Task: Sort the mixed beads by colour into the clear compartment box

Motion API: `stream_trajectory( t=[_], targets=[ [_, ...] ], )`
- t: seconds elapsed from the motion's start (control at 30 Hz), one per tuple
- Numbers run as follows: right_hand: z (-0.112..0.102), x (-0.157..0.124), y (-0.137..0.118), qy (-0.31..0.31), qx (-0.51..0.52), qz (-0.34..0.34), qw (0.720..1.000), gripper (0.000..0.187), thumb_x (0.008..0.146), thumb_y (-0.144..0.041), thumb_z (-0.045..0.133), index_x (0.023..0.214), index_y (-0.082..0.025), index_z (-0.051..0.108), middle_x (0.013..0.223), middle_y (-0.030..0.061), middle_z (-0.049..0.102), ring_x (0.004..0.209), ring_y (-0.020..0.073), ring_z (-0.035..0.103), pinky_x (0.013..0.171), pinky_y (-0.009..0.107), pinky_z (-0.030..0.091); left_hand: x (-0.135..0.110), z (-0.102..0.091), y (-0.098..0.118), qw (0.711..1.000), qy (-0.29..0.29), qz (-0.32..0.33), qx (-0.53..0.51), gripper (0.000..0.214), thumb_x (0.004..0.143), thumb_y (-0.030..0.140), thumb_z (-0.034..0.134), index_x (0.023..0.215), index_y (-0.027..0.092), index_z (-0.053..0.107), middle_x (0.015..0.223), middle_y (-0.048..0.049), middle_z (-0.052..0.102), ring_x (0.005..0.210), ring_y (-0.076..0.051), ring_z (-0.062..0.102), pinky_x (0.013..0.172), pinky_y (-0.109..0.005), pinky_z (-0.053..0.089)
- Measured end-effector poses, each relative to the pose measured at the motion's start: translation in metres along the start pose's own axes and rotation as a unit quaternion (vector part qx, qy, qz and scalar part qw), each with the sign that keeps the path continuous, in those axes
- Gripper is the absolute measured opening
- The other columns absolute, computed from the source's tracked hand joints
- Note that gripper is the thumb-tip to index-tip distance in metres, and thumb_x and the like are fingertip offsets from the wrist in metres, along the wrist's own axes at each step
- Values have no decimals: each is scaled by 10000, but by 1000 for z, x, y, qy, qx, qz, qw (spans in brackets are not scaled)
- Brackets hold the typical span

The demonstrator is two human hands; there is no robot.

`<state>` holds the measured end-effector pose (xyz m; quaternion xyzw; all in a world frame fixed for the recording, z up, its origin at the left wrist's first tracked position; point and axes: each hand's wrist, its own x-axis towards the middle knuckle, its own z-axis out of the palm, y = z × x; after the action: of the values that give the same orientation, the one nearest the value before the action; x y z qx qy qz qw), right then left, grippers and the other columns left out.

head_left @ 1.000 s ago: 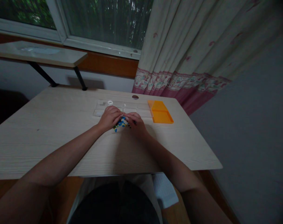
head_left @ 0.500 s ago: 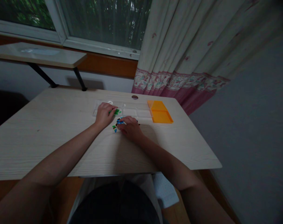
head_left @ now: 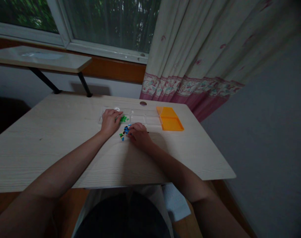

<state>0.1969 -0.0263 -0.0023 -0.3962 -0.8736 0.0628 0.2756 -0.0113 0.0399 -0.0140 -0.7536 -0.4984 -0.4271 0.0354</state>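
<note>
"Where does the head view look from?"
"Above the near edge of the wood-grain desk [head_left: 195,152], facing forward and down, the left hand [head_left: 110,121] and right hand [head_left: 140,135] near mid-frame."
"How close?"
"Back enough to show most of the desk, the window [head_left: 110,26] and floral curtain [head_left: 185,43] behind it, and the wearer's lap [head_left: 123,218] before it."
</note>
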Motion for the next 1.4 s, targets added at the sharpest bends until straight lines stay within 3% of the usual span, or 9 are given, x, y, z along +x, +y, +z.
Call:
stream_trajectory(
  t=[0.17,0.3,0.47,0.6,0.9,1.13,1.3,1.4],
  targets=[
    [-6,3,10,103,82,46,990,144,916,-316,600,844,-213,670,940,66,633,987,216,533,957,382,400,1,-5,6,1000,8,10,-4,328,951,339,470,1138,212,707,1001,-99,666,987,-260,528,929,-467,390],
    [-10,4,18,164,167,98,967,180,914,-362,577,833,-217,643,906,54,609,912,198,558,881,358,448,-1,-14,22,996,-18,84,-20,302,957,344,474,1131,236,696,978,-84,664,1021,-253,523,956,-464,374],
    [-11,5,18,148,239,116,953,279,900,-465,563,804,-213,633,868,43,593,828,174,558,766,311,464,-4,-22,41,974,-82,211,-27,265,919,455,556,1017,257,702,986,-61,680,1045,-256,516,1005,-473,342],
    [-12,6,15,117,265,108,951,353,883,-545,561,779,-215,634,815,31,578,786,164,546,718,290,452,-4,-24,44,967,-88,240,-19,297,900,510,572,958,240,682,969,-61,683,1032,-254,523,1022,-483,336],
    [-11,6,18,116,289,108,944,427,907,-595,503,802,-220,679,835,37,608,857,172,580,835,320,470,-5,-22,42,969,-101,224,-27,235,925,446,551,934,256,688,961,-53,696,1034,-249,539,1034,-488,342],
    [-13,4,15,117,298,94,943,385,951,-522,466,980,-227,712,941,62,636,935,187,600,900,343,481,-3,-21,39,978,-87,188,-23,265,955,422,488,957,238,678,936,-56,691,1012,-248,535,1013,-471,354],
    [-6,0,6,100,193,55,975,396,950,-368,499,1301,-203,580,1060,97,610,958,204,575,917,373,470,-1,-16,25,993,-36,108,-18,252,951,395,497,938,211,669,913,-69,679,1008,-250,536,945,-436,388],
    [-1,-2,0,51,91,6,995,367,931,-297,536,1283,-217,605,1140,108,608,1085,234,529,984,400,416,1,-10,13,999,-7,53,-9,252,947,389,499,929,208,674,925,-72,678,984,-249,545,930,-435,389]
  ],
)
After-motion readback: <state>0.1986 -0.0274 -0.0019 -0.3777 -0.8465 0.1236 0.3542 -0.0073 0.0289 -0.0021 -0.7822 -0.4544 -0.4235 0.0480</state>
